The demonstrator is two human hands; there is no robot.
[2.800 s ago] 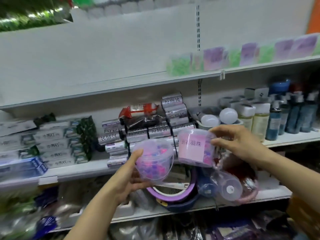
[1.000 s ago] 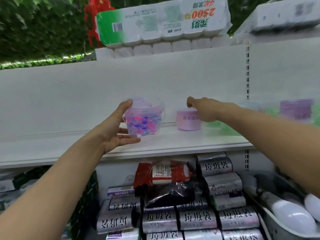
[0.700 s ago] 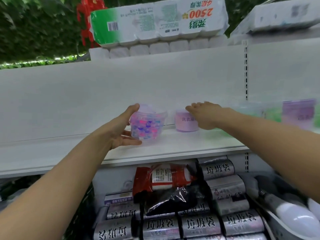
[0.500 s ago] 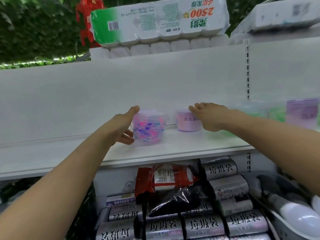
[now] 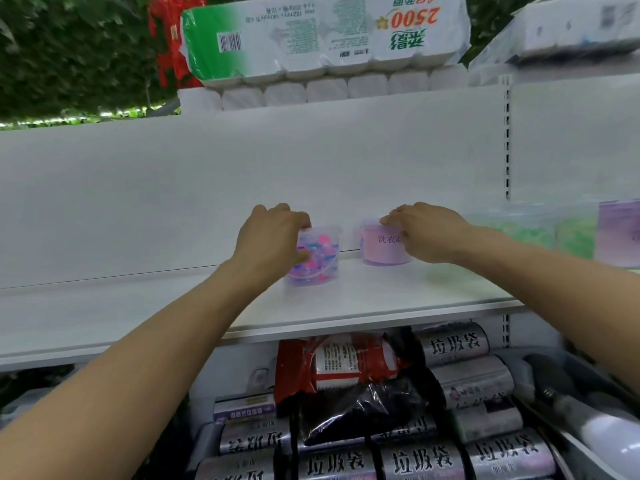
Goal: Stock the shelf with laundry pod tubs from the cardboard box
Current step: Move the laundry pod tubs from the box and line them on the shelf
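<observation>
Shelf (image 5: 363, 299), white, at chest height, with a white back panel behind it. Clear tub (image 5: 318, 258) of pink, blue and purple pods: upright on the shelf, left of centre, its base on the board. Left hand (image 5: 270, 237): laid over the near left side and rim of the clear tub, fingers curled round it, grip grasping the tub. Labelled tub (image 5: 382, 245), pale purple with printed characters on the front: upright on the shelf just to the right of the clear tub, a narrow gap between the two, set slightly further back. Right hand (image 5: 426, 233): on the right side and top of the labelled tub, fingers bent over its rim, grip grasping that tub. Green tubs (image 5: 540, 233): blurred, standing further right on the same shelf, close beside the right forearm. Purple tub (image 5: 620, 237): at the right edge of the view, next to the green ones, partly cut off. Tissue pack (image 5: 322, 36), white and green wrapper with a barcode and the figure 2500 printed upside down: lying on top of the unit above the back panel. Second white pack (image 5: 568, 29): upper right, blurred. Bag rolls (image 5: 422, 459), silver with black characters: stacked on the level below the shelf. Red and black packet (image 5: 349, 375): lying on top of those rolls. Green foliage (image 5: 69, 50): behind the unit, upper left.
</observation>
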